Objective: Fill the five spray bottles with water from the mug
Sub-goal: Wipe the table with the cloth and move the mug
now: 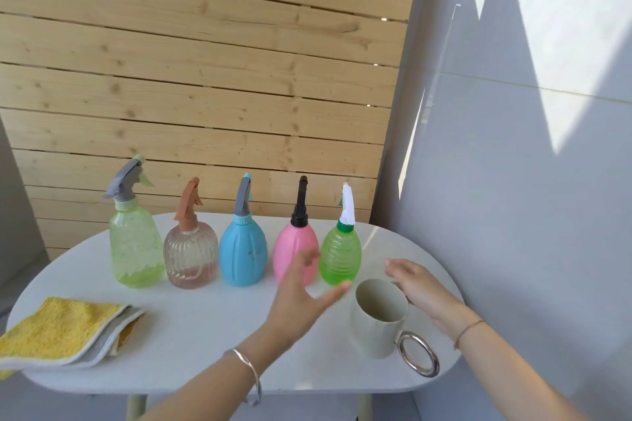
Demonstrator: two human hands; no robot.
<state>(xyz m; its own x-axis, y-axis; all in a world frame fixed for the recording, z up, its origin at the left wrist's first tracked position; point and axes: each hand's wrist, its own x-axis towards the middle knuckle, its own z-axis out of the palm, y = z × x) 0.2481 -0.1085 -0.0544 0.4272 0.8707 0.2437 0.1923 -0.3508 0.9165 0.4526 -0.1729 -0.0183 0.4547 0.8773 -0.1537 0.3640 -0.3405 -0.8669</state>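
Observation:
Several spray bottles stand in a row at the back of the white oval table (205,335): a pale green one (136,249), a clear ribbed one with a brown head (191,255), a blue one (243,255), a pink one (294,244) and a bright green one (340,258). All have their spray heads on. A pale mug (378,321) with a metal ring handle stands at the front right. My left hand (302,301) hovers open in front of the pink and bright green bottles. My right hand (420,287) is open just behind the mug, holding nothing.
A folded yellow and grey cloth (65,331) lies at the table's front left edge. A wooden slat wall stands behind the table and a grey wall close on the right.

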